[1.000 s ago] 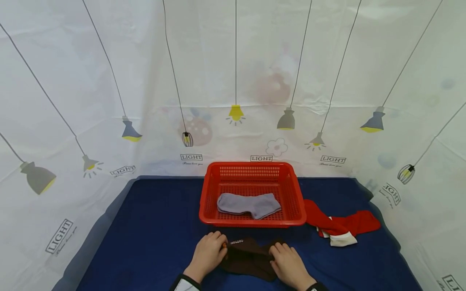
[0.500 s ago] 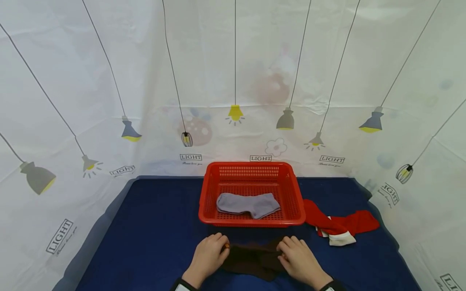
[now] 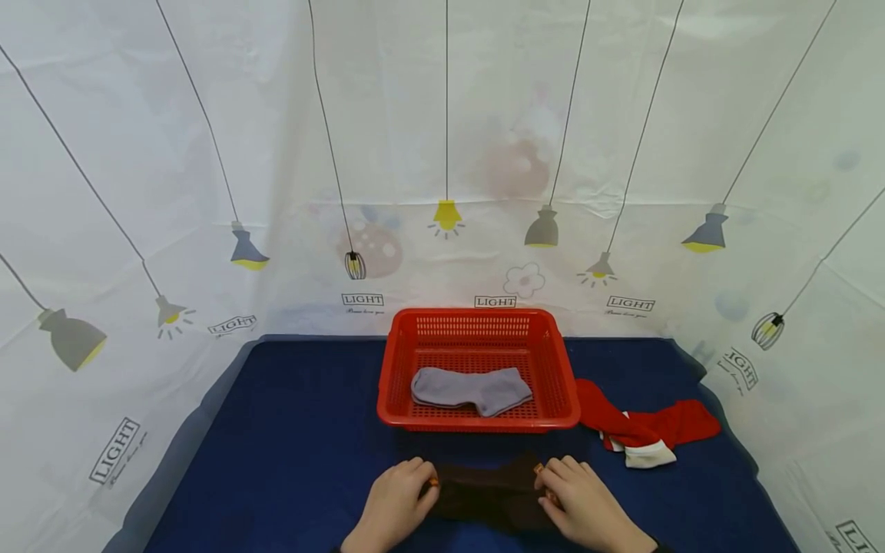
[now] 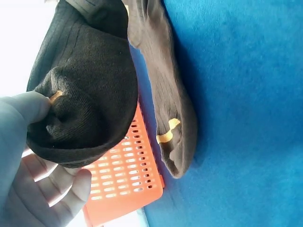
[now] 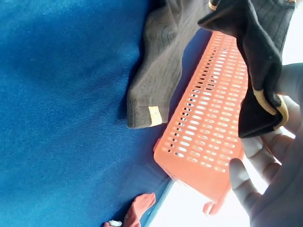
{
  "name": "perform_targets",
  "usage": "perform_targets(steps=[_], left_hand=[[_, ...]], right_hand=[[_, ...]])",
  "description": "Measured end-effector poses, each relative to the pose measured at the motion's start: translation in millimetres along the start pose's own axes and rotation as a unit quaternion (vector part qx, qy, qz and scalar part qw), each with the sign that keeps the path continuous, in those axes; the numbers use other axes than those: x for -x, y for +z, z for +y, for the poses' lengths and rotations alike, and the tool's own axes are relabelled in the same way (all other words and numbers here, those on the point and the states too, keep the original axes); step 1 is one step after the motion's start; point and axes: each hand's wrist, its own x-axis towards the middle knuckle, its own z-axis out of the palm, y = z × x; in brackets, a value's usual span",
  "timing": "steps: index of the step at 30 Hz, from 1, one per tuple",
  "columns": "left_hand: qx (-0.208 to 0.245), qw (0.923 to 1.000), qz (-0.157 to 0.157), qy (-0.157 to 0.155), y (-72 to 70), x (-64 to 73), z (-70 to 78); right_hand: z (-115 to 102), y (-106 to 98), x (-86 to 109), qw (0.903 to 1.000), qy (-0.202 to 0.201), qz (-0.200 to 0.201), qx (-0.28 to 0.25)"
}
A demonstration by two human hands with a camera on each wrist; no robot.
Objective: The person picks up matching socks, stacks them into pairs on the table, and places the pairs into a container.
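Two hands hold one brown sock between them, one at each end. The left hand [image 3: 396, 499] pinches the rounded end of this held sock [image 4: 94, 71], its thumb on the cloth beside a small orange mark and its other fingers partly visible below. The right hand [image 3: 588, 499] grips the opposite end between thumb and fingers, where an orange band marks the dark fabric. Between the hands the held sock spans the gap, dark and slightly blurred in the head view.

Below the hands and partly behind the held sock, a second brown sock, the lying sock [image 4: 163, 80], rests on the blue surface [image 3: 290, 430]; it bears orange-yellow marks at its left-hand end and a small patch of similar colour at its right-hand end.

Just beyond both hands and between their lines of reach stands a red basket [image 3: 477, 422] with slotted walls. Within it, farther from the hands than its front rim, a grey sock [image 3: 470, 389] lies flat and crosswise; whether it is single or doubled cannot be told. Beyond the right hand and to its right, beside the basket, lie red socks [image 3: 681, 424] with white parts, overlapping. Farthest from the hands rises a pale backdrop [image 3: 401, 115] printed with hanging lamps [image 3: 543, 229].
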Motion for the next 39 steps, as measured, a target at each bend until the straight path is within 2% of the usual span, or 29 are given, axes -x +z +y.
perform_targets(steps=[6,10,13,18,23,27,35,39], left_hand=[[0.019,0.9997,-0.014,-0.008,5.7,3.0,-2.8],[0.014,0.9997,-0.017,-0.010,13.3,-0.5,-8.6],[-0.010,0.9998,-0.008,-0.012,20.0,-5.2,-14.2],[-0.050,0.9984,0.020,-0.016,27.8,-14.7,-21.7],[-0.066,0.9969,0.034,-0.027,32.8,-22.9,-27.3],[-0.075,0.9958,0.034,-0.040,37.2,-27.1,-30.5],[-0.088,0.9937,0.048,-0.051,46.0,-31.7,-35.4],[-0.088,0.9934,0.049,-0.054,49.6,-33.0,-38.1]], right_hand=[[2,0,3.0,0.9999,-0.013,0.006,-0.004],[4,6,0.1,0.9997,-0.014,0.018,0.013],[6,14,-4.5,0.9991,-0.006,0.023,0.034],[10,24,-14.0,0.9973,0.018,0.009,0.071],[14,32,-23.6,0.9941,0.010,0.041,0.100],[16,38,-28.6,0.9912,-0.002,0.068,0.114],[20,46,-33.9,0.9908,0.020,0.051,0.124],[23,51,-33.8,0.9904,0.015,0.058,0.124]])
